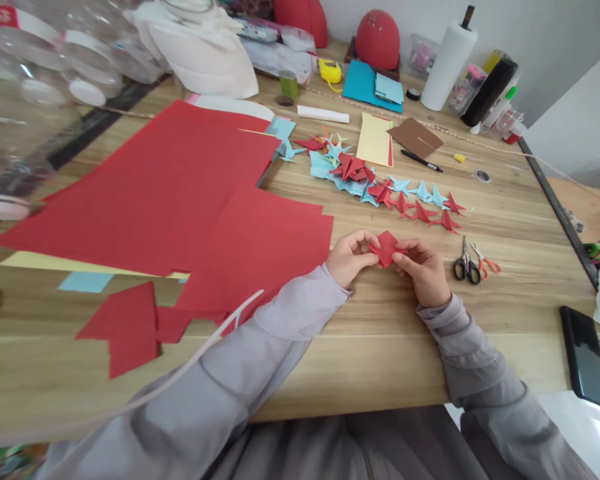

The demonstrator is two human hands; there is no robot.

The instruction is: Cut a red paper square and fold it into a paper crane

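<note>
A small folded piece of red paper (387, 248) is held between my two hands, above the wooden table. My left hand (351, 255) pinches its left edge between thumb and fingers. On the other side, my right hand (423, 268) grips the right edge the same way. Just beyond the hands lie several folded red paper cranes (422, 212) and light blue paper cranes (423, 192) in rows. Large sheets of red paper (180, 180) spread out to the left of my left hand. Black-handled scissors (466, 264) and orange-handled scissors (486, 259) rest right of my right hand.
Cut red pieces (133, 330) lie at the front left. Yellow paper (374, 139), brown paper (415, 137) and a black pen (421, 160) lie farther back. A phone (586, 357) overhangs the front right edge. Clear plastic bottles (85, 60) crowd the back left. A white cable (215, 337) crosses my left sleeve.
</note>
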